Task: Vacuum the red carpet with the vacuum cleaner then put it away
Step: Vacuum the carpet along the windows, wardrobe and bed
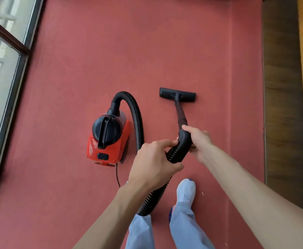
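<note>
Vacuum cleaner (107, 139) on the red carpet (111, 51): a hard pull on the looped hose (139, 121) could tip it, and its cord (117, 174), trailing behind it, could snag a foot. Right of the vacuum cleaner, the left hand (156, 162) curls round the hose and the right hand (199, 141) grips the hose end by the wand (179, 112); the floor nozzle (177, 95) lies flat, right of the vacuum cleaner and beyond both hands.

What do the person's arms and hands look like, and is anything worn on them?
Both arms are bare as far as the frame shows: no sleeve reaches the left forearm or the right forearm. The left hand and right hand wear no gloves, and no ring shows on the fingers.
</note>
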A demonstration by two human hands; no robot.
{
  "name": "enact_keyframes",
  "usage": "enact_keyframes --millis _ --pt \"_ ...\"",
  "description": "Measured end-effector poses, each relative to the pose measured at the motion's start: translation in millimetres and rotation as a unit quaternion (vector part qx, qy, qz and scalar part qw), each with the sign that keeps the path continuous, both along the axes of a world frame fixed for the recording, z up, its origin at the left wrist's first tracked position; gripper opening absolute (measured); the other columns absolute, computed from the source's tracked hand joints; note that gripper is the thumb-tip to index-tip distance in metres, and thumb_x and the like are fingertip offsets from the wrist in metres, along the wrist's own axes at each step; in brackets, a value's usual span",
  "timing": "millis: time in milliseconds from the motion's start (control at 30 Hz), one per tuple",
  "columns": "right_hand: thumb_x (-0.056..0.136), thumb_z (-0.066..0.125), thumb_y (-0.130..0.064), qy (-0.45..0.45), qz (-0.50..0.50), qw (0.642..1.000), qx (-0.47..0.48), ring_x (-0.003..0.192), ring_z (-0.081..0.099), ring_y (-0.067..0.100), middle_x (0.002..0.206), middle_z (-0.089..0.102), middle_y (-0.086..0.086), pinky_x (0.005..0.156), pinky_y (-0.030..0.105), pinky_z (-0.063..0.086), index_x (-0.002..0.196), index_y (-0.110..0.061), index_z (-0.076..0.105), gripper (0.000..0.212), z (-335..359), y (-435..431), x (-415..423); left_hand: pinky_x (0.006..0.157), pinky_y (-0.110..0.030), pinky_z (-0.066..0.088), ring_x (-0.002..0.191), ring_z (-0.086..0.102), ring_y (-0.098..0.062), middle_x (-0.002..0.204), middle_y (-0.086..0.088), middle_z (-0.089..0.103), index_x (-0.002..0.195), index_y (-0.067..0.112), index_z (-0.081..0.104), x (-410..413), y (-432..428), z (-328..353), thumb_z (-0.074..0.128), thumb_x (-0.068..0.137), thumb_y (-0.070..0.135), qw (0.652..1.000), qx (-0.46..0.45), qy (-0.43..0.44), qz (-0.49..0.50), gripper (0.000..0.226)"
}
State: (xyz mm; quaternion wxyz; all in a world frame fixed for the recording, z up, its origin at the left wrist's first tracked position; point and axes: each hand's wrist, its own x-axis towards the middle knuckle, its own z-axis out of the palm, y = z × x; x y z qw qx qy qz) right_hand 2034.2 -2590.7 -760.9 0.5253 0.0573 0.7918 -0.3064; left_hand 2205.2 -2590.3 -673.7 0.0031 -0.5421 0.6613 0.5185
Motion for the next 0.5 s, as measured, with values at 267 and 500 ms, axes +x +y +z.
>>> enact_keyframes --millis 267,500 --pt "0.083 0.072 -0.02 0.028 -0.025 0.999 -0.023 0.061 0.061 0.02 0.095 0.067 0.015 0.034 0.017 0.042 0.124 -0.003 0.052 0.048 4.3 -52.6 2.8 0.073 -0.036 0.059 0.07 0.07 -0.011 0.077 0.002 0.075 0.13 0.041 0.063 -3.7 -51.2 -7.4 0.079 0.072 0.04 1.0 -0.017 0.012 -0.01 0.059" --pt "0.086 0.072 -0.031 0.019 0.052 0.998 -0.038 0.063 0.061 0.016 0.085 0.065 0.006 0.05 0.024 0.046 0.119 -0.01 0.053 0.044 -19.3 -95.3 -21.4 0.072 -0.035 0.062 0.071 0.073 -0.014 0.08 0.001 0.075 0.13 0.036 0.065 -34.9 -69.8 -44.5 0.08 0.074 0.037 0.995 0.028 0.034 0.093 0.058"
